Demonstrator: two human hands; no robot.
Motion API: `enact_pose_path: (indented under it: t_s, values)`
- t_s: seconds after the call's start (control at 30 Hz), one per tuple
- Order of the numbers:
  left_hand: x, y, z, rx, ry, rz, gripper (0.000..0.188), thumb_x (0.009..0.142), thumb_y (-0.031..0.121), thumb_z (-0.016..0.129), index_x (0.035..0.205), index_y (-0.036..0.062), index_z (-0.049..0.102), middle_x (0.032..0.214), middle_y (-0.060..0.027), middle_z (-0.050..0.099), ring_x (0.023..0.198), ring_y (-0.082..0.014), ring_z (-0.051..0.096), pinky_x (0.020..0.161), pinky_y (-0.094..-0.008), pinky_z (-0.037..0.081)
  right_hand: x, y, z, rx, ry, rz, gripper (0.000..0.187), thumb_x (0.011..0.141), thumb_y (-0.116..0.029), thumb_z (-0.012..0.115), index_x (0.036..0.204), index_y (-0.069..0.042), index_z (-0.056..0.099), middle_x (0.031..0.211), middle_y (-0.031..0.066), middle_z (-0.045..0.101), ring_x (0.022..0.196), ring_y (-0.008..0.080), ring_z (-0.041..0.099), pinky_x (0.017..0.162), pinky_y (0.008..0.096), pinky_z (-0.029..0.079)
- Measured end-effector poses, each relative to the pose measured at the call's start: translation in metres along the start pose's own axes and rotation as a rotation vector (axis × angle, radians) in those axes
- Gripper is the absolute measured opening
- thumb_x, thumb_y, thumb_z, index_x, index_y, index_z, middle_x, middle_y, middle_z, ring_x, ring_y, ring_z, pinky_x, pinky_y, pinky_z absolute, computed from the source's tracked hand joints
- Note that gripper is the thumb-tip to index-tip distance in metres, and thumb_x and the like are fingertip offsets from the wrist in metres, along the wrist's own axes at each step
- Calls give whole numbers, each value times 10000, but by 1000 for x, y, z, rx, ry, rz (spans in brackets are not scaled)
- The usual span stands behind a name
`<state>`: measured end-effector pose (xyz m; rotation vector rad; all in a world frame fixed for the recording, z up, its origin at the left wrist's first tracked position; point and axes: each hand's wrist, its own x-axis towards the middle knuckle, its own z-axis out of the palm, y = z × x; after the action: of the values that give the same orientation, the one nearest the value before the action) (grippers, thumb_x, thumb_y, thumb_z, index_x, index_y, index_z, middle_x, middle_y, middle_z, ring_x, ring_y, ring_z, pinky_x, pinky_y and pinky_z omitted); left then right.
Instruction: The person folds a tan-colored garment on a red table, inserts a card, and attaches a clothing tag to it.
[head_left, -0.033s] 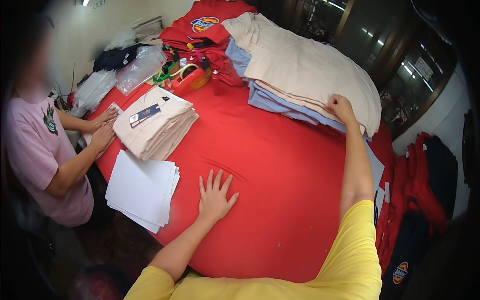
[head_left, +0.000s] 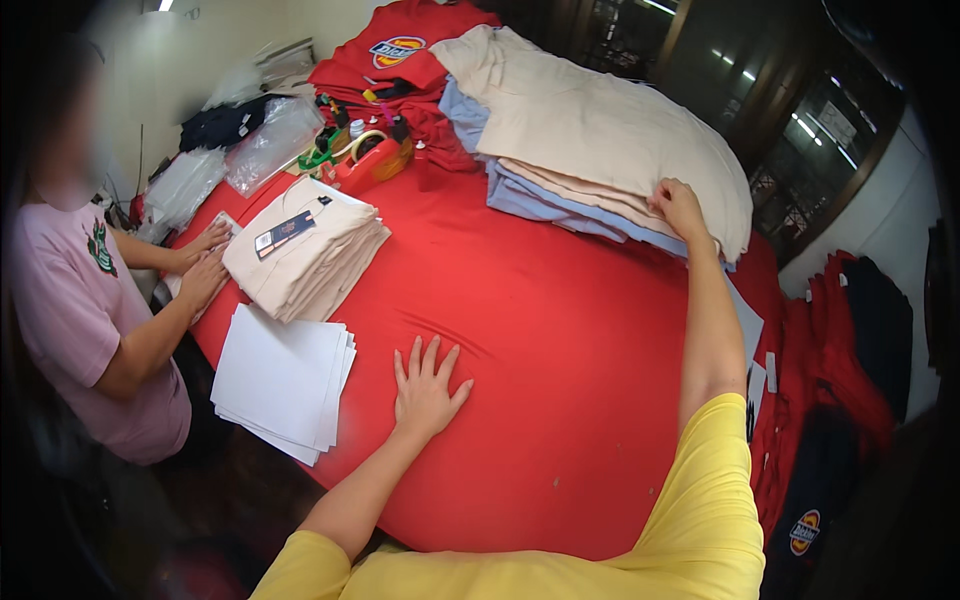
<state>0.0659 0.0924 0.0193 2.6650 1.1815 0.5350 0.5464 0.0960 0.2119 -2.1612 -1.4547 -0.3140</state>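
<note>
My left hand point(head_left: 425, 393) lies flat with its fingers spread on the red cloth-covered table point(head_left: 530, 400). At the far right, my right hand point(head_left: 682, 212) is closed in a pinch at the near edge of the top cream T-shirt point(head_left: 600, 120). That shirt lies spread over a tall stack, with light blue garments point(head_left: 555, 207) underneath. Left of my left hand sits a pile of white sheets point(head_left: 275, 375). Beyond the sheets rises a stack of folded cream shirts point(head_left: 300, 255), topped by a dark hang tag point(head_left: 285, 235).
A co-worker in a pink shirt point(head_left: 75, 300) stands at the left with both hands point(head_left: 205, 265) on a folded piece. Clear plastic bags point(head_left: 270, 145), a red tape dispenser point(head_left: 375, 165) and red garments point(head_left: 400, 60) fill the back. Red and navy garments point(head_left: 850, 350) hang at the right.
The view has shifted slightly, so the stacks sit a little further left. My left hand stays flat on the cloth, and my right hand remains at the cream T-shirt's edge.
</note>
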Motion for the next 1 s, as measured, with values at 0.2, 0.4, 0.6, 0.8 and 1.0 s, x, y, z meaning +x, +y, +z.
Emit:
enact_pose_path:
  t_s: [0.2, 0.4, 0.6, 0.8, 1.0]
  values:
    - [1, -1, -8, -149, 71, -19, 524, 908, 455, 555, 1309, 117, 547, 1427, -140, 425, 1399, -307, 274, 1162, -531, 132, -68, -97, -51, -558, -220, -274, 52, 829, -130, 633, 829, -79, 644, 820, 129, 683, 849, 309, 651, 782, 441, 457]
    - [21, -26, -22, -983, 452, -332, 330, 1008, 259, 467, 1109, -15, 620, 1137, -131, 610, 1082, -237, 569, 966, -341, 423, -218, -253, -81, 115, -569, -490, 100, 826, -109, 660, 827, -31, 598, 796, 138, 638, 838, 301, 626, 782, 406, 475]
    - [58, 0, -39, -687, 265, 35, 386, 962, 269, 528, 1273, 44, 562, 1327, -165, 518, 1248, -310, 468, 1062, -404, 336, -256, -184, 10, 130, 173, -235, 361, 856, -136, 624, 1211, -79, 583, 1348, 195, 451, 1247, 396, 416, 1026, 470, 361]
    - [9, 32, 12, -100, -144, 162, 586, 901, 444, 570, 1419, 193, 457, 1529, -125, 318, 1439, -341, 191, 1154, -540, 137, -366, -118, 63, -302, -101, 5, 490, 934, -296, 546, 1379, -102, 473, 1410, 180, 432, 1295, 410, 386, 1059, 474, 336]
    - [-65, 4, -41, -184, -252, 219, 471, 864, 377, 642, 1261, 125, 608, 1283, -154, 573, 1183, -347, 518, 1011, -465, 378, -480, -214, -61, -108, -805, -29, 333, 855, -235, 627, 1087, 3, 623, 1021, 161, 643, 930, 323, 567, 832, 435, 417]
